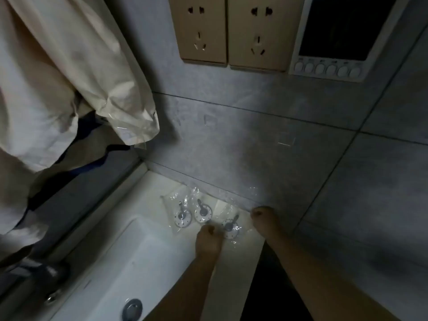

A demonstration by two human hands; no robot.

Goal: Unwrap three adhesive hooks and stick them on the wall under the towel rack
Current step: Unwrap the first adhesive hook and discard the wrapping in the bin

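From the head view, both hands work at the back ledge of a white sink (pixel 139 258), close under the grey tiled wall (pixel 266 140). The left hand (pixel 208 239) has its fingers curled, and its grip pinches the near-left edge of a clear plastic wrapper (pixel 240 222) that holds one adhesive hook (pixel 229 227), a round perforated disc with a small metal hook on it. The right hand (pixel 261 218) is curled too, its grip closed on the far-right side of the same wrapper, so the hook lies between the two grips, just beside the left one.

Just beyond the left grip and to its left lie two more wrapped hooks, touching or nearly touching each other: the middle hook (pixel 203 213) nearest the left grip, and the left hook (pixel 182 219) past it, both still in crinkled clear plastic on the ledge.

Well above both grips on the wall sit two tan power sockets (pixel 231 31) and a white control panel (pixel 342 35) with a dark screen. A beige towel (pixel 69 66) hangs far up and left of the left grip. The sink drain (pixel 133 308) is near and left of the left forearm.
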